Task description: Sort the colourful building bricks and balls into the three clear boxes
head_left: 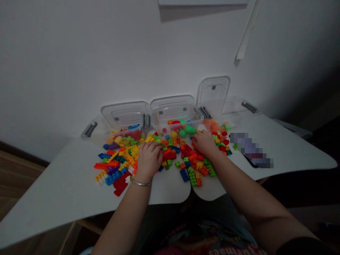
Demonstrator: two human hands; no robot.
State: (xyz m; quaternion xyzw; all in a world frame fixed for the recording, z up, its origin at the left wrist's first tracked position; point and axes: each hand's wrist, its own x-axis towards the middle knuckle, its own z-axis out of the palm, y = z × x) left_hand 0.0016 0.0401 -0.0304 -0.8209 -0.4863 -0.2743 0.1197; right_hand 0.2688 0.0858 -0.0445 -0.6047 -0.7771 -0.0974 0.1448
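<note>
- We work at a white counter [60, 187] set against a white wall [106, 63].
- Along its back edge stands a row of clear plastic bins [124, 138], lids [174, 108] open; the one at centre holds coloured balls [175, 124].
- A wide spill of plastic building bricks [170, 156] covers the counter just in front of the bins, in red, yellow, blue, green and orange. These are the things under our hands.
- The step in hand looks like working through this spill by hand. Lifting any brick would call for closing fingers around it first.
- Both forearms reach forward from the bottom of the view, converging on the middle of the spill.
- Our left hand [148, 159] is curled, fingers down, on yellow and red bricks. We cannot tell whether it pinches one.
- Our right hand [203, 142] is curled likewise among red bricks, just below the bins. Its fingers hide any grip, so we cannot tell here either.
- A thin metal bracelet [140, 183] circles our left wrist.
</note>
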